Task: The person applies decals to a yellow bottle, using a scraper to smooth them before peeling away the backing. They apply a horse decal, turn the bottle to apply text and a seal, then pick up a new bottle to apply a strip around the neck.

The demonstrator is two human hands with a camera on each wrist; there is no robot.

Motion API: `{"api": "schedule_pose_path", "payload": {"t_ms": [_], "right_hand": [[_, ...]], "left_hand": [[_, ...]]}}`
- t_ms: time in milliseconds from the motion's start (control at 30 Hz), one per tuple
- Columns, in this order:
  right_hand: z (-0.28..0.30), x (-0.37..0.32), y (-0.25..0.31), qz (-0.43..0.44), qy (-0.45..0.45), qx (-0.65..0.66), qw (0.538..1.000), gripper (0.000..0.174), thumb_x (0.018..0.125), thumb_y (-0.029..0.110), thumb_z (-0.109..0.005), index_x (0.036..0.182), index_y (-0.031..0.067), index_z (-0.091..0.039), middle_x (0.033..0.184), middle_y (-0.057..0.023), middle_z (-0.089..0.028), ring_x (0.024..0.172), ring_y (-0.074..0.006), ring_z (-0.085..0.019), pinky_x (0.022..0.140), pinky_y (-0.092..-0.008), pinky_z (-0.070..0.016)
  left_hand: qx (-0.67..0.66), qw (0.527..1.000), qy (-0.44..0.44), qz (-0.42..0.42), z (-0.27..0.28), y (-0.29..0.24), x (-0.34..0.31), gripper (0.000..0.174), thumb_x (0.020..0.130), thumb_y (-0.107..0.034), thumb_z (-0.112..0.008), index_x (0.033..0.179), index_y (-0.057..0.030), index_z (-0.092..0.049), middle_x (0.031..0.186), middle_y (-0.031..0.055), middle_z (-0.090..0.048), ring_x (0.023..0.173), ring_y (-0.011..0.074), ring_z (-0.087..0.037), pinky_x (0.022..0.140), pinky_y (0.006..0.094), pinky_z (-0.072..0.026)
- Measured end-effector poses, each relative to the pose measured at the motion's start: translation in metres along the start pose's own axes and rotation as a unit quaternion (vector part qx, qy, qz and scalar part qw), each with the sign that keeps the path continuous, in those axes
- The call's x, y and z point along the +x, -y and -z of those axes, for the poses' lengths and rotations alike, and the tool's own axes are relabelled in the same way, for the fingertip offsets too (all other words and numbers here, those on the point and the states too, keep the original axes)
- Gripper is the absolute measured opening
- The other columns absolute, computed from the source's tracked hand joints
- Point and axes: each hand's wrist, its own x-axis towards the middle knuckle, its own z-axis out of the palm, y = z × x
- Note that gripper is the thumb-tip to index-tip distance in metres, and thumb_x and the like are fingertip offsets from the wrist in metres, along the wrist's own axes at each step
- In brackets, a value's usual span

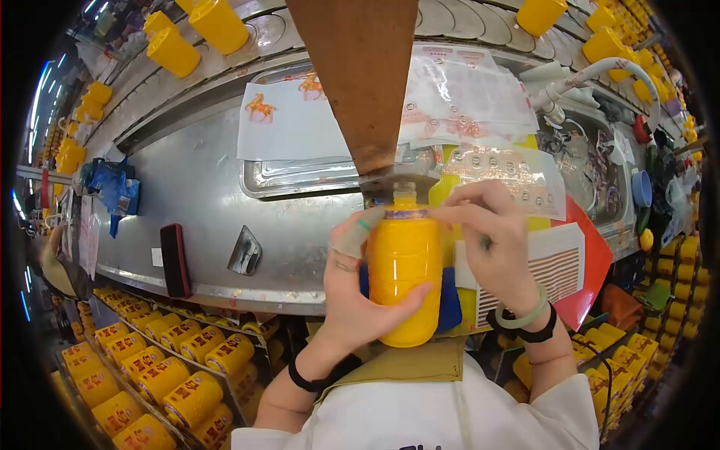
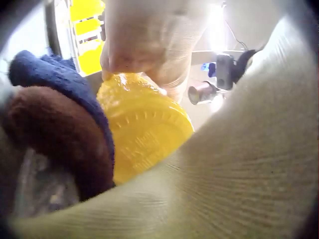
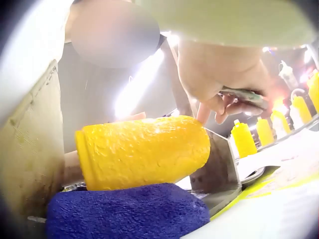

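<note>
Bench: a steel bench (image 1: 191, 199) is running across under everything, supporting the sheets and tray.
Board: a brown wooden board (image 1: 360, 82) is narrowing toward the work spot, its end sitting just by the bottle's neck (can't tell if they're touching).
Sheets: white printed sheets (image 1: 465, 94) are lying beyond the bottle; another, with orange horses (image 1: 261, 109), is partly covering the tray, probably parked there for easy reach.
Tray: a shiny metal tray (image 1: 300, 189) is resting on the bench beyond the work spot.
Bottle: the yellow bottle (image 1: 405, 281) is lying roughly on its side in front of the torso, neck pointing away, base toward the person. Looks like that's putting the neck end in easy reach of both hands.
Towel: a blue towel (image 1: 450, 304) is sitting beneath or beside the bottle, maybe cushioning it.
Left hand: the left hand (image 1: 360, 304) is gripping the bottle, thumb lying across the upper face, fingers wrapping the left side, likely stopping it rolling.
Right hand: the right hand (image 1: 499, 244) is reaching to the neck end, fingers bending, tips at the band's right end. Pinching or just pressing? Can't tell.
Phone: a dark phone-like slab (image 1: 175, 262) is lying off to the left, well apart from the bottle.
Band: a purplish band (image 1: 406, 214) is crossing the bottle just below its neck.
</note>
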Motion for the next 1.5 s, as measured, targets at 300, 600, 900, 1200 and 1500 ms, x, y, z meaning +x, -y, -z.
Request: {"api": "schedule_pose_path", "payload": {"t_ms": [300,600,900,1200,1500], "right_hand": [[-0.009,0.016,0.021,0.020,-0.016,0.021,0.999,0.040,0.072,-0.016,-0.058,0.096,0.0094,-0.079,0.097,-0.0074,-0.066,0.083,-0.0248,-0.059,0.072,-0.0353,-0.0493],[0.009,-0.004,0.015,-0.036,-0.024,-0.008,0.999,0.040,0.077,-0.016,-0.058,0.105,0.0054,-0.077,0.097,-0.0117,-0.065,0.088,-0.0275,-0.061,0.074,-0.0357,-0.0500],[-0.008,-0.003,0.030,-0.040,0.003,0.033,0.999,0.042,0.081,-0.014,-0.056,0.114,0.0042,-0.076,0.101,-0.0134,-0.066,0.094,-0.0321,-0.063,0.082,-0.0392,-0.0510],[-0.009,-0.002,0.028,-0.044,0.020,0.033,0.998,0.046,0.081,-0.015,-0.057,0.117,0.0056,-0.077,0.098,-0.0127,-0.065,0.084,-0.0267,-0.059,0.076,-0.0368,-0.0501],[-0.011,-0.004,0.024,-0.056,0.001,0.044,0.997,0.046,0.082,-0.015,-0.056,0.117,0.0064,-0.077,0.094,-0.0114,-0.061,0.081,-0.0252,-0.058,0.075,-0.0356,-0.0493]], "left_hand": [[0.176,0.982,0.005,-0.063,-0.005,-0.028,0.004,0.089,0.075,-0.019,-0.088,0.150,0.0005,-0.044,0.146,0.0201,-0.045,0.139,0.0347,-0.044,0.116,0.0453,-0.0373],[-0.130,0.991,0.035,0.008,0.013,0.020,0.003,0.088,0.075,-0.012,-0.087,0.151,-0.0003,-0.043,0.144,0.0164,-0.046,0.138,0.0287,-0.048,0.116,0.0427,-0.0402],[0.037,0.997,0.016,-0.067,0.010,0.004,0.008,0.079,0.074,-0.016,-0.089,0.143,0.0017,-0.054,0.144,0.0220,-0.053,0.134,0.0342,-0.053,0.113,0.0439,-0.0428],[0.085,0.991,0.022,-0.105,0.011,0.009,0.007,0.081,0.076,-0.012,-0.086,0.146,0.0043,-0.048,0.143,0.0201,-0.052,0.132,0.0311,-0.053,0.115,0.0446,-0.0398],[0.060,0.994,-0.014,-0.090,0.007,0.006,0.006,0.073,0.075,-0.017,-0.087,0.139,0.0005,-0.056,0.140,0.0203,-0.056,0.132,0.0362,-0.054,0.112,0.0447,-0.0431]]}}
